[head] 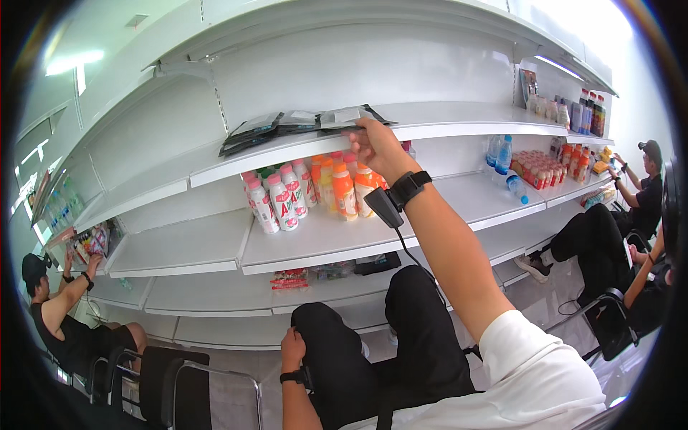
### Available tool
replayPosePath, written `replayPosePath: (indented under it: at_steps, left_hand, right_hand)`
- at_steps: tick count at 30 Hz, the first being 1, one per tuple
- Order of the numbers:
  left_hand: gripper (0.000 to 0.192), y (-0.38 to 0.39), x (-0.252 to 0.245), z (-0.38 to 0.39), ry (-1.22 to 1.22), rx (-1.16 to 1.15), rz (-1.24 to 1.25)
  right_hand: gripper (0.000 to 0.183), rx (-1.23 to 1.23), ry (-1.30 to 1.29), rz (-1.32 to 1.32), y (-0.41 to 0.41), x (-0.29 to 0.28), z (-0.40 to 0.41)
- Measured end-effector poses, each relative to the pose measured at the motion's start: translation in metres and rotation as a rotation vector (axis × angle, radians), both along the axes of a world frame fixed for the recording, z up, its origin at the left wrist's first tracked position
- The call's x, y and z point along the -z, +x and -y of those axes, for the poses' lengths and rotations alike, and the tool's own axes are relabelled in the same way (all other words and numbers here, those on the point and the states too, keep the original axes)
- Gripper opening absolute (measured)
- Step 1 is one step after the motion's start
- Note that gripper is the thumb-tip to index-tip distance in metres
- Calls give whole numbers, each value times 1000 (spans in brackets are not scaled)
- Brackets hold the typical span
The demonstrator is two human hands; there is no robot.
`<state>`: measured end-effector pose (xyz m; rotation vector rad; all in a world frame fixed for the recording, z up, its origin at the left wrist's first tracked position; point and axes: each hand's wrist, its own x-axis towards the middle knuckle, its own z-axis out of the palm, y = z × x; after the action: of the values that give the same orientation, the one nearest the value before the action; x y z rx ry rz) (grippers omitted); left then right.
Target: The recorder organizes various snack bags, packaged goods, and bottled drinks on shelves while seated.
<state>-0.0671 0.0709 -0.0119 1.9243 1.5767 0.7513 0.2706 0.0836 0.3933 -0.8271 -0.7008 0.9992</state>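
Observation:
My right hand [373,142] reaches up to the front edge of a white metal shelf [457,115], its fingers at the near side of a flat plastic pouch [344,117]; whether they grip it cannot be told. More flat black-and-clear pouches [258,129] lie to its left in an overlapping row. On the shelf below, white bottles with pink caps [283,201] stand beside orange-labelled bottles [344,193], partly behind my right wrist. My left hand [293,346] rests on my left knee, its fingers curled and partly hidden.
Blue-capped water bottles [503,156], one lying down [517,189], and a shrink-wrapped bottle pack [537,169] are at the right. Red packets [290,279] lie lower down. One person [70,322] sits at far left, others [642,188] at right. An office chair [188,376] stands lower left.

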Motion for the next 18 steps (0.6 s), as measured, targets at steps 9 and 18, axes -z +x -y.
replayPosePath:
  at_steps: [9, 18]
  left_hand:
    - [38, -3, -8, 2, -25, 1, 31]
    - [40, -6, 11, -4, -48, -2, 32]
  right_hand:
    - [22, 263, 82, 51, -27, 38, 43]
    - [24, 99, 285, -137, -10, 82, 70]
